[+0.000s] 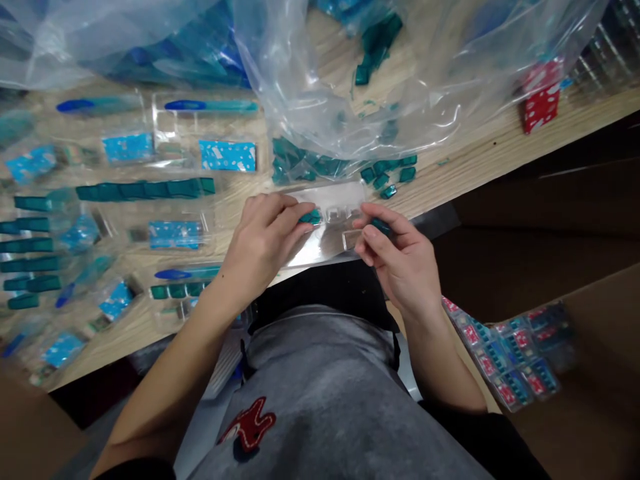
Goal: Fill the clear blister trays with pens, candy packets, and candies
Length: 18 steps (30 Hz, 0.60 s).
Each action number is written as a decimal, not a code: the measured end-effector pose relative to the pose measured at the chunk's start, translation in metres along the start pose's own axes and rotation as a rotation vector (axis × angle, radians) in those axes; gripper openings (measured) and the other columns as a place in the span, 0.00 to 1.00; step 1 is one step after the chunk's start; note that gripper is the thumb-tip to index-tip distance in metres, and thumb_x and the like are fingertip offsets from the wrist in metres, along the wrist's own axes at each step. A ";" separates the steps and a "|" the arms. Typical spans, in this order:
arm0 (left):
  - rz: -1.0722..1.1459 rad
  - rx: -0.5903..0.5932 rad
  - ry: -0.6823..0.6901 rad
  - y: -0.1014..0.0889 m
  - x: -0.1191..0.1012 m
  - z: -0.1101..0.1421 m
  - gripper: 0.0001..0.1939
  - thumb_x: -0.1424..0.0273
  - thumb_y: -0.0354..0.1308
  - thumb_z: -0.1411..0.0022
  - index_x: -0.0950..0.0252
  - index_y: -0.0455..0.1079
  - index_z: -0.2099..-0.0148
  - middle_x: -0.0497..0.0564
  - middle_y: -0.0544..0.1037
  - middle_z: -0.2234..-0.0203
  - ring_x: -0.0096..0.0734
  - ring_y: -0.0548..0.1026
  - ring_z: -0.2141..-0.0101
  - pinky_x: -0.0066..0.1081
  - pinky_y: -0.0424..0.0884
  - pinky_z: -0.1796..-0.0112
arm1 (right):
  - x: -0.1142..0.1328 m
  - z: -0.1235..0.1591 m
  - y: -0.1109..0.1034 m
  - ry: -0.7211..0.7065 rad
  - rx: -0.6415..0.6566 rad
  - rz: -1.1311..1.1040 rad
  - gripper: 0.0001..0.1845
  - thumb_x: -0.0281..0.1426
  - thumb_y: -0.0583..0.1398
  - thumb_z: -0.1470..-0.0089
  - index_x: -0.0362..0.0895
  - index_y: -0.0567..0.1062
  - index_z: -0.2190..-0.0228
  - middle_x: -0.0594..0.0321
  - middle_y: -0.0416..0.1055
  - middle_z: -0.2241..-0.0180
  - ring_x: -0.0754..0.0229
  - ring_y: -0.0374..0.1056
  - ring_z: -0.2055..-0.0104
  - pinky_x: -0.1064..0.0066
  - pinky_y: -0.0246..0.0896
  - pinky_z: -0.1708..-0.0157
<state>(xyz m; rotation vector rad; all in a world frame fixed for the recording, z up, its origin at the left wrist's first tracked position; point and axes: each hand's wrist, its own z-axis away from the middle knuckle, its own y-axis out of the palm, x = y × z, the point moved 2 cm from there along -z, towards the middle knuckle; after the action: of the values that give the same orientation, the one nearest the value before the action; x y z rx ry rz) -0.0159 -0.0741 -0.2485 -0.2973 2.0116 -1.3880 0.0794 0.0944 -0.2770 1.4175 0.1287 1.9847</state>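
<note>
A clear moulded plastic tray (pixel 330 233) lies at the table's front edge, between my hands. My left hand (pixel 265 233) reaches over its left part, with thumb and fingers closed on a small teal plastic piece (pixel 311 217). At the tray's right end, my right hand (pixel 400 250) is curled, and another dark teal plastic piece (pixel 381 227) shows among its fingers. Just behind the tray, several loose teal pieces (pixel 389 192) lie on the wood. A larger heap of teal pieces (pixel 305 161) sits to their left, partly under clear plastic film.
Filled clear trays with blue-capped pens (pixel 210 105) and blue patterned packets (pixel 227 155) cover the left side. Rows of joined teal pieces (pixel 145 189) lie among them. Large clear bags (pixel 425 113) spread across the back. A red packet (pixel 541 100) is far right; packed red-and-teal sets (pixel 515 353) sit in a cardboard box.
</note>
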 end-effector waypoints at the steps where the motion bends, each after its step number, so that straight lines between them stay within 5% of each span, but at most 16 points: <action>1: 0.000 0.015 0.002 0.001 0.001 -0.001 0.10 0.70 0.56 0.31 0.61 0.74 0.50 0.54 0.78 0.62 0.37 0.75 0.62 0.38 0.71 0.59 | -0.001 0.000 -0.003 -0.027 0.007 0.022 0.15 0.36 0.70 0.50 0.50 0.78 0.58 0.65 0.75 0.63 0.66 0.69 0.71 0.73 0.64 0.74; 7: 0.102 0.079 0.004 0.005 0.001 -0.003 0.12 0.70 0.54 0.31 0.58 0.74 0.49 0.53 0.80 0.59 0.40 0.76 0.58 0.41 0.70 0.57 | -0.007 -0.001 -0.008 -0.135 0.089 0.091 0.18 0.40 0.64 0.42 0.53 0.71 0.50 0.63 0.74 0.50 0.59 0.75 0.54 0.65 0.73 0.55; 12: 0.056 0.046 -0.048 0.013 0.007 -0.001 0.11 0.66 0.56 0.32 0.54 0.76 0.51 0.52 0.81 0.59 0.44 0.76 0.57 0.44 0.69 0.57 | -0.001 -0.001 -0.004 -0.176 0.050 0.205 0.16 0.43 0.64 0.42 0.51 0.70 0.57 0.61 0.75 0.50 0.58 0.76 0.56 0.66 0.75 0.59; 18: 0.097 -0.036 -0.094 0.003 0.007 0.008 0.18 0.66 0.57 0.32 0.55 0.69 0.41 0.54 0.77 0.53 0.42 0.74 0.52 0.42 0.70 0.52 | 0.005 -0.004 -0.005 -0.261 0.106 0.376 0.10 0.36 0.63 0.40 0.50 0.78 0.56 0.63 0.77 0.59 0.61 0.75 0.64 0.67 0.72 0.61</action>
<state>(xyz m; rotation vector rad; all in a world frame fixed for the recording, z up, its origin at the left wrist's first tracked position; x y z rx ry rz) -0.0150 -0.0825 -0.2554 -0.2716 1.9493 -1.2569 0.0773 0.1022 -0.2772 1.8664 -0.1637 2.0847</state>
